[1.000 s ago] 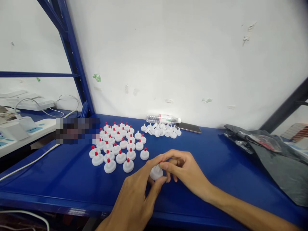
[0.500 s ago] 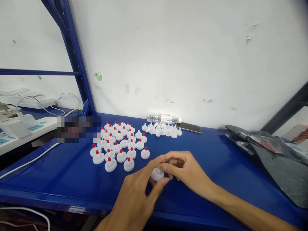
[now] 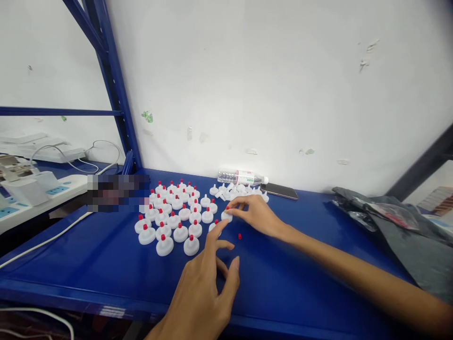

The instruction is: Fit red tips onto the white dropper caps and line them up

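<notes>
My right hand (image 3: 253, 212) pinches the red tip of a white round nozzle cap (image 3: 227, 216), at the right edge of a cluster of similar caps. My left hand (image 3: 208, 278) hovers over the near part of the table, its fingers apart and nothing between them. Between the hands and a little to the right lies a loose small red tip (image 3: 239, 236). Most caps in the cluster (image 3: 180, 233) stand upright with red tips on their spouts. Behind my right hand is a pile of white caps without red tips (image 3: 231, 191), partly hidden by the hand.
A clear plastic bottle (image 3: 242, 177) lies along the wall, beside a dark phone (image 3: 279, 191). On the right is a dark plastic bag (image 3: 382, 226). White power strips (image 3: 67, 189) and cables are on the left, near a blue metal post (image 3: 115, 85).
My right hand has moved away from my left, back and slightly left, carrying the cap to the cluster. My left hand has let go and spread its fingers. A loose red tip now shows.
</notes>
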`<control>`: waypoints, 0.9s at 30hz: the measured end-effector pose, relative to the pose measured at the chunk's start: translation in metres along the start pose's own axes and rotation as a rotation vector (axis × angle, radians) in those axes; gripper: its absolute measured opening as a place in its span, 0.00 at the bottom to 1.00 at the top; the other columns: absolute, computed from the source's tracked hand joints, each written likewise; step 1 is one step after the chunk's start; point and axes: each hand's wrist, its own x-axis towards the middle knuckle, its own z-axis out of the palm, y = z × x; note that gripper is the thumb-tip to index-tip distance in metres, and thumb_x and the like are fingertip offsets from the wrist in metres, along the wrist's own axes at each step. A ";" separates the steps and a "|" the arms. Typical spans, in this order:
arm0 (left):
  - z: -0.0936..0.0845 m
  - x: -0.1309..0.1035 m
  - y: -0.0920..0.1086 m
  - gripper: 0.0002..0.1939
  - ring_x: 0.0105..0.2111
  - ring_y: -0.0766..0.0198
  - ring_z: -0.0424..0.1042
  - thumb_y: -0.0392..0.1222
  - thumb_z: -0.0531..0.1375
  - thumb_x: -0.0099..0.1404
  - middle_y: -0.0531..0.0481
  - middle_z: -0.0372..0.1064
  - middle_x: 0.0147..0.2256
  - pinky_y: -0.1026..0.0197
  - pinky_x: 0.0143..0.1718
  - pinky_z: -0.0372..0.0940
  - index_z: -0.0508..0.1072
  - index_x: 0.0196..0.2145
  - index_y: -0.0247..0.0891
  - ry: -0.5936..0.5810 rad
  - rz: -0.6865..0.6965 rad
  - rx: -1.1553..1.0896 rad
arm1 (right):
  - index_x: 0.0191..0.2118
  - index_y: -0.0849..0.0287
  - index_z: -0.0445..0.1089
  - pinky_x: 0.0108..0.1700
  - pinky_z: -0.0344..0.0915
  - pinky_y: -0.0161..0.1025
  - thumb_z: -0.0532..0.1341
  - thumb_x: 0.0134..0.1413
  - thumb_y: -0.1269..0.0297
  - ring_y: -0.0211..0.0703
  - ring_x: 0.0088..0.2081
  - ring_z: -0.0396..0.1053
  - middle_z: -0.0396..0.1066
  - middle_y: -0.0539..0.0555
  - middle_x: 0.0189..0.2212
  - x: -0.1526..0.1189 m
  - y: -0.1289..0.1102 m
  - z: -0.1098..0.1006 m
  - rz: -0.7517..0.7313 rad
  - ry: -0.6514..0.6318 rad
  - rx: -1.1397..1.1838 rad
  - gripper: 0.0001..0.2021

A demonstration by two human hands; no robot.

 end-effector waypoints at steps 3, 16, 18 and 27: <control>0.000 0.001 -0.002 0.27 0.25 0.69 0.76 0.43 0.54 0.73 0.49 0.75 0.48 0.67 0.20 0.64 0.51 0.66 0.49 -0.007 0.012 0.007 | 0.38 0.58 0.80 0.37 0.65 0.37 0.65 0.63 0.57 0.41 0.32 0.74 0.81 0.52 0.34 0.007 0.001 0.013 -0.030 -0.028 -0.007 0.10; -0.001 0.001 -0.006 0.28 0.20 0.71 0.70 0.41 0.54 0.72 0.54 0.75 0.43 0.67 0.19 0.61 0.52 0.66 0.53 -0.046 0.066 0.045 | 0.42 0.56 0.79 0.35 0.64 0.39 0.62 0.65 0.57 0.42 0.29 0.74 0.81 0.53 0.35 0.004 -0.013 -0.023 0.017 -0.010 -0.269 0.10; -0.001 0.001 -0.005 0.27 0.21 0.71 0.70 0.41 0.53 0.72 0.55 0.75 0.42 0.67 0.18 0.60 0.53 0.65 0.53 -0.030 0.057 0.040 | 0.45 0.55 0.79 0.36 0.63 0.39 0.62 0.65 0.57 0.43 0.31 0.75 0.81 0.53 0.35 0.016 -0.015 -0.021 -0.036 0.000 -0.313 0.11; -0.002 0.001 -0.005 0.23 0.19 0.72 0.68 0.42 0.52 0.74 0.53 0.74 0.43 0.67 0.19 0.62 0.54 0.64 0.49 -0.041 0.064 0.046 | 0.33 0.57 0.82 0.34 0.65 0.37 0.69 0.58 0.61 0.44 0.33 0.77 0.81 0.53 0.31 0.088 -0.018 0.022 -0.061 -0.081 -0.288 0.06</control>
